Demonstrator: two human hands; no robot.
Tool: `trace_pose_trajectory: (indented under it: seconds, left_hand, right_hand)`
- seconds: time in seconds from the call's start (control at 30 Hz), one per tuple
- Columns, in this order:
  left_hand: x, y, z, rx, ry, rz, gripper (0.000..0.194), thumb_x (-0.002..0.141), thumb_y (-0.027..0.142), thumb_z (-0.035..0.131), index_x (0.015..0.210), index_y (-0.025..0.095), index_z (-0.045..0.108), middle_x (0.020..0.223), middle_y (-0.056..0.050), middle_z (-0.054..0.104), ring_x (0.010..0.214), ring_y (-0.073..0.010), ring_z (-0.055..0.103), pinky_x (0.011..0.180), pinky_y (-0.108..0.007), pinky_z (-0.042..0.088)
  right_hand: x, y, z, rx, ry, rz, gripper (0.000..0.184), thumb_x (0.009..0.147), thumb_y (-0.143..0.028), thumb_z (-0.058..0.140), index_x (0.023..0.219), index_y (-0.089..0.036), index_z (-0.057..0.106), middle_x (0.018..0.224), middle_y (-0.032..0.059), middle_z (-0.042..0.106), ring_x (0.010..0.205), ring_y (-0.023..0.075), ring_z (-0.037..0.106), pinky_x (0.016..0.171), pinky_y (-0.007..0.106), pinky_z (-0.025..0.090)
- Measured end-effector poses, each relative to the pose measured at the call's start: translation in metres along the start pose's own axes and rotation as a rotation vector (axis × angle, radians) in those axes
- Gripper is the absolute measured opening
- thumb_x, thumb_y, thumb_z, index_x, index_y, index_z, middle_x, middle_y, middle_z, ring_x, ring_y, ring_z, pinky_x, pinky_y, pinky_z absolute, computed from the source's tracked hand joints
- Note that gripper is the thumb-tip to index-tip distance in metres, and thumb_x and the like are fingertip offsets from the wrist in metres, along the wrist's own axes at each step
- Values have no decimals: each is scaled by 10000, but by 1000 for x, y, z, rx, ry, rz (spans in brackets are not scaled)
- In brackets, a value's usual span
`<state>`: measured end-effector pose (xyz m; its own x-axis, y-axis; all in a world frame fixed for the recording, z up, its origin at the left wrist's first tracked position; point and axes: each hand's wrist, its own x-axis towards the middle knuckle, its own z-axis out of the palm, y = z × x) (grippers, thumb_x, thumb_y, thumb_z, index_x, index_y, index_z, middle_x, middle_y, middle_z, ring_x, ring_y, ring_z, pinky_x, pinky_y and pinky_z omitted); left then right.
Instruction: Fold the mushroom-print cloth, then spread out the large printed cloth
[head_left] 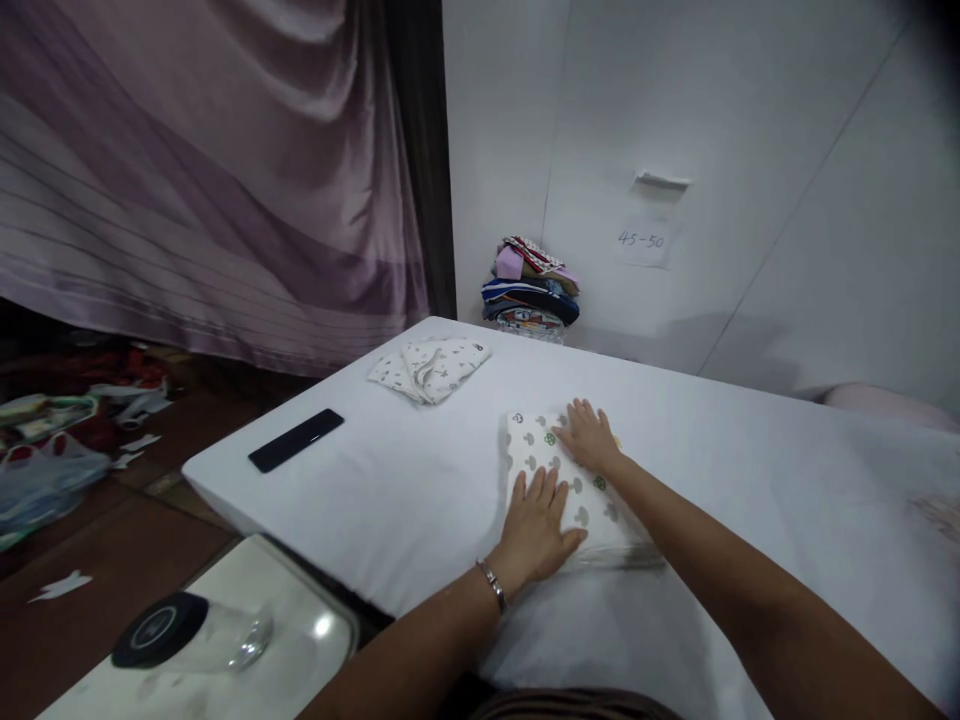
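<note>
A folded white cloth (585, 515) with grey mushroom prints and a few green ones lies on the white-covered table (420, 480) before me. On its near left part rests my left hand (536, 525), palm down with the fingers spread; a metal bracelet circles that wrist. My right hand (591, 436) lies flat across the cloth's far right part, fingers apart. Farther back on the left sits a second folded white cloth (431, 368) with small dark prints, touched by neither hand.
A black phone-like slab (296, 440) lies near the table's left edge. At lower left, a clear bottle with a black cap (161, 630) lies on a pale surface. Folded clothes (531, 290) are stacked beyond the far edge, against the wall. A purple curtain (225, 180) hangs left.
</note>
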<state>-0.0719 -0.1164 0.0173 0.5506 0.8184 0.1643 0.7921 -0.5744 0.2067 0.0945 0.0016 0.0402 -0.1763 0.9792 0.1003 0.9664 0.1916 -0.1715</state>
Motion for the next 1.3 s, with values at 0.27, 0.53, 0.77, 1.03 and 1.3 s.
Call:
trace_pose_trajectory:
  seconds: [0.27, 0.53, 0.77, 1.03, 1.3]
  left_hand:
    - [1, 0, 3, -35, 11, -4, 728, 875, 623, 328, 1453, 183, 285, 1507, -108, 298, 1414, -300, 154, 1151, -540, 82]
    - [2, 0, 2, -54, 35, -5, 751, 872, 627, 327, 1457, 158, 277, 1504, -123, 301, 1408, -309, 169, 1144, -541, 103]
    - [4, -4, 6, -21, 97, 34, 694, 877, 556, 373, 1456, 183, 288, 1485, -103, 346, 1401, -302, 194, 1146, -540, 79]
    - [3, -1, 5, -30, 34, -29, 716, 876, 626, 311, 1407, 153, 389, 1489, -130, 326, 1400, -296, 223, 1139, -537, 129]
    - [3, -1, 6, 8, 50, -4, 687, 878, 629, 310, 1401, 191, 400, 1501, -103, 309, 1401, -278, 228, 1134, -525, 157]
  right_hand:
    - [43, -80, 32, 72, -254, -208, 735, 939, -574, 227, 1478, -76, 195, 1544, 141, 136, 1422, 259, 73, 1130, 456, 57]
    - [41, -78, 27, 111, -287, -160, 731, 929, -562, 249, 1488, -97, 170, 1551, 107, 109, 1426, 225, 53, 1135, 427, 25]
    - [31, -102, 26, 123, -244, -156, 749, 904, -586, 340, 1475, -114, 229, 1548, 124, 108, 1424, 262, 54, 1130, 468, 47]
    - [17, -64, -4, 100, -85, -38, 640, 952, -499, 309, 1461, -113, 268, 1535, 109, 187, 1414, 248, 128, 1127, 419, 119]
    - [-38, 15, 13, -49, -85, 167, 613, 953, -484, 287, 1455, -133, 281, 1537, 116, 183, 1418, 247, 116, 1122, 487, 114]
